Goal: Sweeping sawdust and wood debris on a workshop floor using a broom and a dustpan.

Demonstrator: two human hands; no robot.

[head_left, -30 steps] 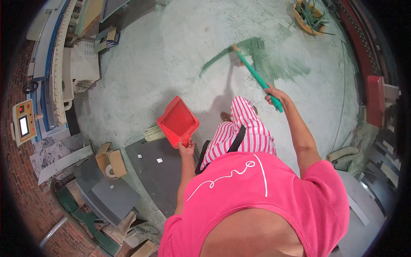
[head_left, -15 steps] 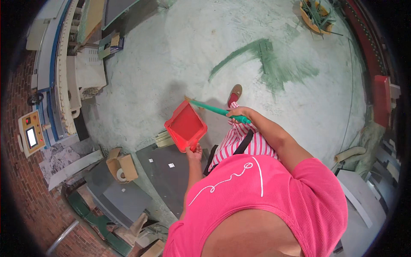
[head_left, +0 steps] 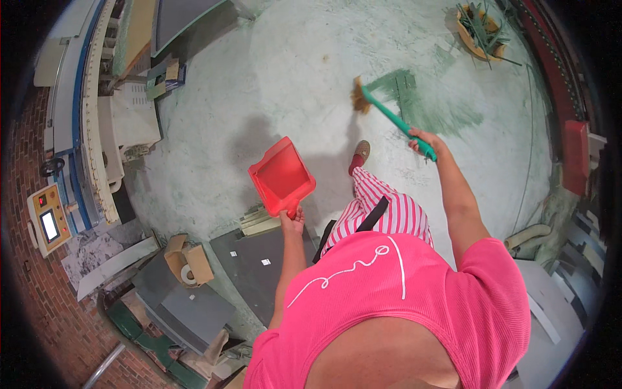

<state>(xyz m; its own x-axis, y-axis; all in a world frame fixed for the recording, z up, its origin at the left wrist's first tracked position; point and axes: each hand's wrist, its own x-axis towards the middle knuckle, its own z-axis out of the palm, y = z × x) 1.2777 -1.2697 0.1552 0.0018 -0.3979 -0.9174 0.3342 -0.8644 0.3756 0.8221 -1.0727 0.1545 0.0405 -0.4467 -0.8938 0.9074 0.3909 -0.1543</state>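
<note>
My left hand [head_left: 293, 220] grips the short handle of a red dustpan [head_left: 283, 174], held out over the floor on my left. No clear load shows in the pan. My right hand [head_left: 426, 141] is closed round the green handle of a hand brush [head_left: 392, 118]. Its tan bristles [head_left: 360, 97] point away from me, at the left edge of a green dusty patch [head_left: 421, 104] on the pale floor. Whether the bristles touch the floor, I cannot tell. Brush and dustpan are well apart.
A yellow tub [head_left: 476, 39] of dark green strips stands far right. Left is a large machine with a control panel [head_left: 49, 220]. Dark sheets [head_left: 249, 259] and an open cardboard box [head_left: 188, 262] lie near left. One shoe [head_left: 363, 150] shows ahead of me.
My right hand has swung the brush away from the dustpan, outward and to the right. A curved green streak left of the patch no longer shows. The dustpan has barely moved.
</note>
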